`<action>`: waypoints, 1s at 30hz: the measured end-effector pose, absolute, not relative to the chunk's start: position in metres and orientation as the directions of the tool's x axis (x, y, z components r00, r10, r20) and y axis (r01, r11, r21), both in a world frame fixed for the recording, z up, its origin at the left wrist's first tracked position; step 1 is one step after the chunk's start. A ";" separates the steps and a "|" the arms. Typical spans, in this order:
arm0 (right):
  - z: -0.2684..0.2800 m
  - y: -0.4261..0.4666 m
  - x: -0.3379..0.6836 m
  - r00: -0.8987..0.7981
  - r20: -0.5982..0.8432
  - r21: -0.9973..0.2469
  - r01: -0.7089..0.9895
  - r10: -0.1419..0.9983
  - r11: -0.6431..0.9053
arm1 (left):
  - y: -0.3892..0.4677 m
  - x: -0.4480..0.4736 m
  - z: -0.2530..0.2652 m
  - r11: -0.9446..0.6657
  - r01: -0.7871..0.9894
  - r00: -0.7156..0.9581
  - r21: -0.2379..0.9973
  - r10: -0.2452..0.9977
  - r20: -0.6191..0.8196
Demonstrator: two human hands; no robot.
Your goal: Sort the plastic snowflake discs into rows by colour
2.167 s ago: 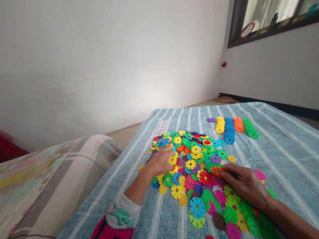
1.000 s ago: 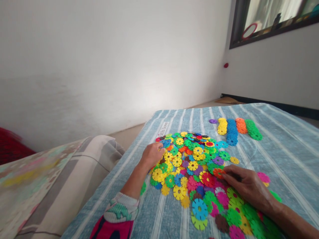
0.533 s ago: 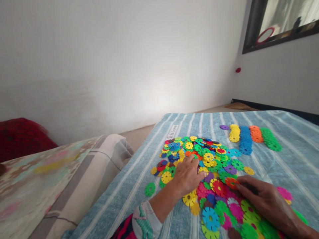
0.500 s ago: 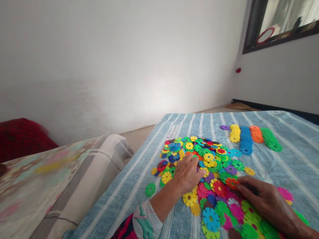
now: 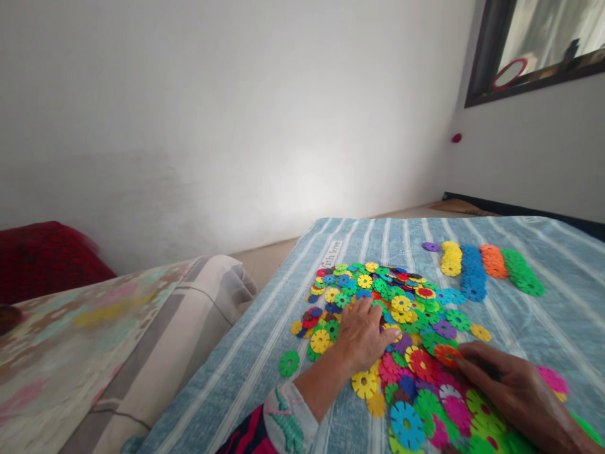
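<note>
A loose heap of colourful notched plastic discs [image 5: 363, 282] spreads over the cloth. My left hand [image 5: 362, 334] lies on the heap's middle, palm down, its thumb spread away from the fingers. Its fingertips touch the discs there. At the right side of the heap, my right hand [image 5: 515, 381] pinches an orange disc [image 5: 447, 355] by its edge, between thumb and forefinger. Close to that disc lie a red and yellow disc pair [image 5: 422, 364] and a purple disc [image 5: 445, 328].
Beyond the heap, overlapping discs form rows by colour: yellow [image 5: 450, 258], blue [image 5: 469, 268], orange [image 5: 494, 261] and green [image 5: 522, 271], beside one purple disc [image 5: 430, 246]. A striped blue cloth [image 5: 236, 378] covers the surface. Patterned bedding [image 5: 127, 328] lies left; a white wall [image 5: 227, 126] stands behind.
The view has shifted slightly, so everything sits a little lower and further right. Both hands stay in nearly the same places over the heap; the orange disc remains in my right hand.
</note>
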State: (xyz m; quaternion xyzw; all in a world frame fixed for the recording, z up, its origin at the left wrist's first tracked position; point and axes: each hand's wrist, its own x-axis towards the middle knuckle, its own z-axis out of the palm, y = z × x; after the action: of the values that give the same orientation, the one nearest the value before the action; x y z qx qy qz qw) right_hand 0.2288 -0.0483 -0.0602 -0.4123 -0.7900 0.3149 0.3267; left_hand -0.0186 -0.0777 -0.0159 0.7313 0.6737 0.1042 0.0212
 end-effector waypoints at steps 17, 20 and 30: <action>-0.071 -0.049 0.228 -0.444 0.210 -0.758 0.489 0.871 0.432 | -0.068 -0.028 -0.004 0.008 0.996 -0.020 0.092 0.992 0.128; -0.069 -0.049 0.227 -0.434 0.236 -0.757 0.479 0.870 0.444 | -0.057 -0.050 -0.002 0.143 0.988 -0.151 0.053 0.968 0.200; -0.071 -0.049 0.228 -0.437 0.212 -0.758 0.491 0.874 0.430 | -0.053 -0.066 -0.016 0.174 0.984 -0.178 0.041 0.975 0.133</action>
State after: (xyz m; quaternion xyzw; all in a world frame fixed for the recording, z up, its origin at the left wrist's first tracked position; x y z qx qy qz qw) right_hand 0.2281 -0.0486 -0.0711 -0.4328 -0.7881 0.3125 0.3064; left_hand -0.0657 -0.0525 -0.0161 0.6399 0.7653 0.0586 -0.0378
